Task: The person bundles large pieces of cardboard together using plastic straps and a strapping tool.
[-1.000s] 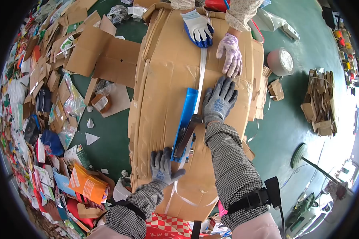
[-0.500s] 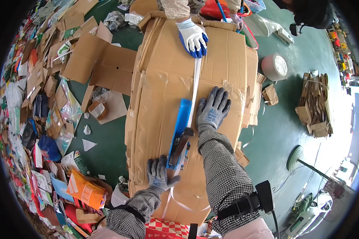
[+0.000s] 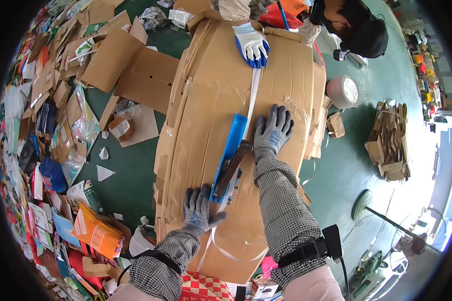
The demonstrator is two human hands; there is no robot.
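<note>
A large bundle of flattened cardboard (image 3: 281, 83) lies in front of me with a white strap (image 3: 254, 90) running along its top. On the strap sits a blue strapping tool (image 3: 231, 145) with a dark handle (image 3: 232, 170). My left hand (image 3: 199, 210), in a grey glove, rests flat on the cardboard beside the tool's lower end, fingers extended. Flat on the cardboard to the right of the tool lies my right hand (image 3: 272, 135), also gloved, fingers a little apart. Neither hand holds anything. A loose strap end (image 3: 231, 256) curls below the tool.
A co-worker's white-and-blue glove (image 3: 252, 47) presses the strap at the far end. Mixed paper and plastic waste (image 3: 50, 165) piles up on the left. On the right stand a white bucket (image 3: 343, 92), a tied cardboard stack (image 3: 390, 140) and a round-based stand (image 3: 362, 204).
The co-worker's head and dark cap have come further into view at the upper right. My view has shifted slightly; both my hands stay flat on the cardboard and the tool stays in place.
</note>
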